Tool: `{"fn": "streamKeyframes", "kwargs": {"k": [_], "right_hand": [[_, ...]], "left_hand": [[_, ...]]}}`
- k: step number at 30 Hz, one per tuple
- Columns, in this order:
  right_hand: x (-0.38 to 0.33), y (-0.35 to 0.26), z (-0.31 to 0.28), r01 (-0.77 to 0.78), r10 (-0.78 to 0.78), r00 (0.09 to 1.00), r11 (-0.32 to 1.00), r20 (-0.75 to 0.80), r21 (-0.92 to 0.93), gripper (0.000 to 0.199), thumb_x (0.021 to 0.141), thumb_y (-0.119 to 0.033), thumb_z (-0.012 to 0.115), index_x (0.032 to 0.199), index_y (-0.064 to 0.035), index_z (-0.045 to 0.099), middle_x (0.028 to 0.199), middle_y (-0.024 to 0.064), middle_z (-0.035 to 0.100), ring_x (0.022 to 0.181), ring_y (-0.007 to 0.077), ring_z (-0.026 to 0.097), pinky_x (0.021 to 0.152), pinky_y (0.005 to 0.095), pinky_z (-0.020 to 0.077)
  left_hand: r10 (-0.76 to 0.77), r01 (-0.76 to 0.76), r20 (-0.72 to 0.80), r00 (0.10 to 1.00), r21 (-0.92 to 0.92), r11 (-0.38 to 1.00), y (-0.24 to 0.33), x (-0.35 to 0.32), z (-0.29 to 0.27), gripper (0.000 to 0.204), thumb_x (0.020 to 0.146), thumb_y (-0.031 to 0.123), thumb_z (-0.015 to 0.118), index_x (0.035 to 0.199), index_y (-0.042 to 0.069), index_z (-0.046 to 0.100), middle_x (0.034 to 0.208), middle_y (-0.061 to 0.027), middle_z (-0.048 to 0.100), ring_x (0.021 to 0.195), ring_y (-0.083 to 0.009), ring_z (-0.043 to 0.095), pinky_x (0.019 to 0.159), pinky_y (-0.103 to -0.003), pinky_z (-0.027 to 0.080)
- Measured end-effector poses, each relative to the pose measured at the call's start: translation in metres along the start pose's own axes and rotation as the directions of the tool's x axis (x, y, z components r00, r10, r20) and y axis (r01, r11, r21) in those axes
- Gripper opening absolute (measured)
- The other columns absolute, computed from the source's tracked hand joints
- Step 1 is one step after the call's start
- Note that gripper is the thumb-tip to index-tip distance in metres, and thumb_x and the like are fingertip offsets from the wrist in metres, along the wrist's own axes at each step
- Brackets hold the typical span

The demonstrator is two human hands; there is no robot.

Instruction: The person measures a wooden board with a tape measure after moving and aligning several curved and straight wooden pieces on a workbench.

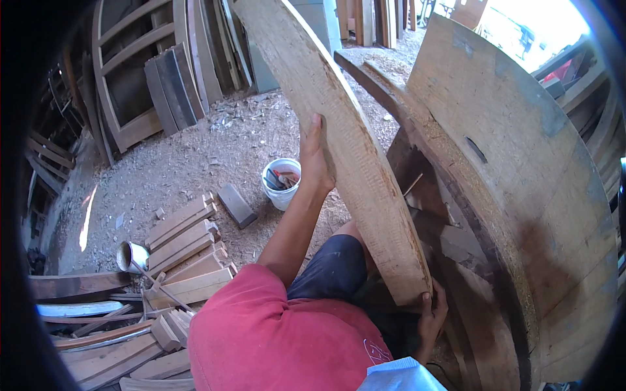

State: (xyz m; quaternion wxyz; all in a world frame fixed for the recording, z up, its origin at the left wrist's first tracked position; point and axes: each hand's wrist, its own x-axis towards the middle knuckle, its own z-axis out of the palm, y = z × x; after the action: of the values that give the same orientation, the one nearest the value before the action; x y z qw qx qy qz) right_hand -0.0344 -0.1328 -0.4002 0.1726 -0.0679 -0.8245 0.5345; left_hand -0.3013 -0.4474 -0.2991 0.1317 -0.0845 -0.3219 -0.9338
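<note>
Left grip (315, 159) clasping curved plank (355, 153) by its left edge, right grip (433, 318) holding lower corner

Raw, matt wood all over the place in here

The long board (355, 163) is pale bare timber, dull-faced with faint rippled marks and a ragged brown edge. That big wooden panel (521, 169) looks flatter and smoother, kinda matt, blotched grey in spots, with gritty sawdust (450, 140) along its curved side. The cut pieces (186, 242) are clean, smooth-looking wood. Bucket (279, 198) is white plastic, slight sheen. Red shirt (248, 332) and dark shorts (331, 266) are matt cloth, and the floor (202, 163) is rough, crumbly, littered with chips.
</note>
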Motion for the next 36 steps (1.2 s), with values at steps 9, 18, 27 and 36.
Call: {"fn": "streamKeyframes", "kwargs": {"k": [9, 18, 27, 36], "right_hand": [[0.01, 0.035, 0.011, -0.038, 0.048, 0.995, 0.993, 0.084, -0.114, 0.046, 0.098, -0.034, 0.066, 0.126, 0.0035, 0.064, 0.116, 0.0202, 0.068, 0.111, 0.0276, 0.063, 0.099, 0.0382, 0.0462], [-0.002, 0.053, 0.013, -0.036, 0.044, 0.992, 0.997, 0.114, -0.07, 0.034, 0.095, -0.033, 0.069, 0.095, 0.0012, 0.064, 0.08, 0.013, 0.066, 0.079, 0.0228, 0.063, 0.073, 0.0394, 0.0487], [-0.024, -0.002, -0.057, 0.026, -0.203, 0.912, 0.896, -0.358, -0.443, 0.04, 0.088, -0.039, 0.071, 0.086, 0.0005, 0.064, 0.074, 0.0144, 0.058, 0.067, 0.0287, 0.056, 0.063, 0.0394, 0.0432], [-0.088, -0.115, -0.184, -0.067, -0.716, 0.59, 0.416, -0.372, -0.907, 0.069, 0.083, -0.07, 0.071, 0.086, -0.0006, 0.066, 0.076, 0.0112, 0.061, 0.067, 0.03, 0.056, 0.063, 0.0399, 0.0467]], "left_hand": [[0.095, -0.063, -0.142, 0.985, 0.214, 0.975, -0.015, -0.023, 0.001, 0.06, 0.104, 0.035, 0.059, 0.151, 0.009, 0.032, 0.134, -0.0145, 0.056, 0.12, -0.0253, 0.062, 0.099, -0.042, 0.055], [0.042, -0.007, -0.136, 0.99, 0.248, 0.969, -0.022, -0.033, 0.01, 0.072, 0.102, 0.037, 0.063, 0.157, 0.01, 0.025, 0.139, -0.016, 0.053, 0.122, -0.029, 0.062, 0.101, -0.043, 0.055], [-0.166, 0.167, -0.059, 0.984, 0.027, 0.986, -0.059, -0.032, 0.048, 0.068, 0.106, 0.054, 0.047, 0.151, 0.004, 0.042, 0.145, -0.0158, 0.056, 0.131, -0.0298, 0.056, 0.115, -0.044, 0.041], [-0.417, 0.386, 0.27, 0.868, 0.161, 0.908, -0.089, -0.07, 0.095, 0.059, 0.111, 0.048, 0.032, 0.15, 0.004, 0.034, 0.147, -0.0149, 0.046, 0.14, -0.0273, 0.043, 0.119, -0.044, 0.033]]}}
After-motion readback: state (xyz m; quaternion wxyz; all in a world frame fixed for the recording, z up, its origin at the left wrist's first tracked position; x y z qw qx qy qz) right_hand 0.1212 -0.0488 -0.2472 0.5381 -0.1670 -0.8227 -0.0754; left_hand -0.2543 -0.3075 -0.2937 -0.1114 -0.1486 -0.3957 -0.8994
